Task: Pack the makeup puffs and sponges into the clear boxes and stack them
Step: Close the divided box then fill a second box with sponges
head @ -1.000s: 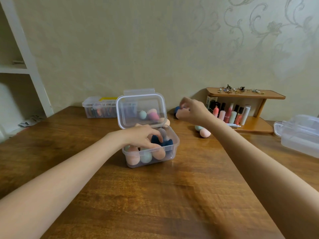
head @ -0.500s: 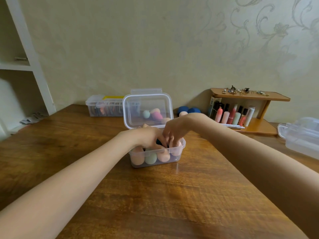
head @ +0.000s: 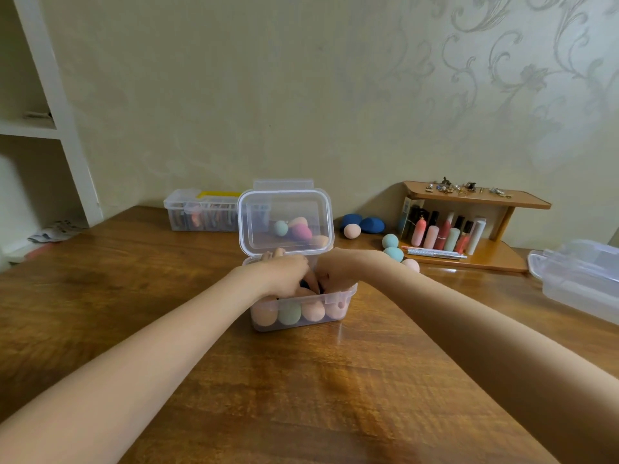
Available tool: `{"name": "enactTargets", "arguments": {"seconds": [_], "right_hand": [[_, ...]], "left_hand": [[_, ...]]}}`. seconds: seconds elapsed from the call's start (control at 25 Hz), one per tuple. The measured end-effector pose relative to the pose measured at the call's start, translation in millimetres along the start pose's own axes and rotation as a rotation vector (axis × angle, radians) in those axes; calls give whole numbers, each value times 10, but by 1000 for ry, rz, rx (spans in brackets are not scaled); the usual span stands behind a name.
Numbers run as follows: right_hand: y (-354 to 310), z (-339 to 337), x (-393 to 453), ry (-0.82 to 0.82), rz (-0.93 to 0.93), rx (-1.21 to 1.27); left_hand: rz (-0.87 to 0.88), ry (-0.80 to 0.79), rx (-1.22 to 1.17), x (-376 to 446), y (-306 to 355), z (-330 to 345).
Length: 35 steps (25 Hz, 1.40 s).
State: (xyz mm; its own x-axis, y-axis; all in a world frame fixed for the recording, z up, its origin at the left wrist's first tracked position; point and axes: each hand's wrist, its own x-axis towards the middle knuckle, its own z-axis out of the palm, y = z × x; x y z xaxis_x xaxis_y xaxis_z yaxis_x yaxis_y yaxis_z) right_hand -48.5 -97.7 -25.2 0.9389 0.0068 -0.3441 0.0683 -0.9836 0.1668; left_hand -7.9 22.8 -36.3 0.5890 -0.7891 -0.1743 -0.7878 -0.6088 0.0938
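Observation:
A small clear box (head: 346,294) stands mid-table with its lid (head: 286,222) hinged upright. Peach and green sponges (head: 289,313) fill it. Both my hands are inside the box, close together. My left hand (head: 284,274) presses down on the sponges on the left side. My right hand (head: 335,267) has its fingers curled down on a peach sponge (head: 335,309) at the right end; the fingertips are hidden. Loose sponges lie behind on the right: two dark blue (head: 372,225), a peach one (head: 352,231), two teal (head: 394,253), and another peach (head: 411,264).
A wooden shelf (head: 502,256) with cosmetics tubes stands at the back right. A larger clear box (head: 582,279) sits at the right edge. A clear organiser (head: 201,212) lies against the wall behind the lid. White shelving (head: 67,128) borders the left.
My right hand carried a peach sponge from the loose pile into the box and has sunk deeper. My left hand stayed on the sponges.

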Motion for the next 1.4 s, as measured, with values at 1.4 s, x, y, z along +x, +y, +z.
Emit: {"name": "enactTargets", "arguments": {"seconds": [1.4], "right_hand": [[255,-83,-137,350,-36,224]], "left_hand": [[17,-36,-107,-307,-438,-214]]}}
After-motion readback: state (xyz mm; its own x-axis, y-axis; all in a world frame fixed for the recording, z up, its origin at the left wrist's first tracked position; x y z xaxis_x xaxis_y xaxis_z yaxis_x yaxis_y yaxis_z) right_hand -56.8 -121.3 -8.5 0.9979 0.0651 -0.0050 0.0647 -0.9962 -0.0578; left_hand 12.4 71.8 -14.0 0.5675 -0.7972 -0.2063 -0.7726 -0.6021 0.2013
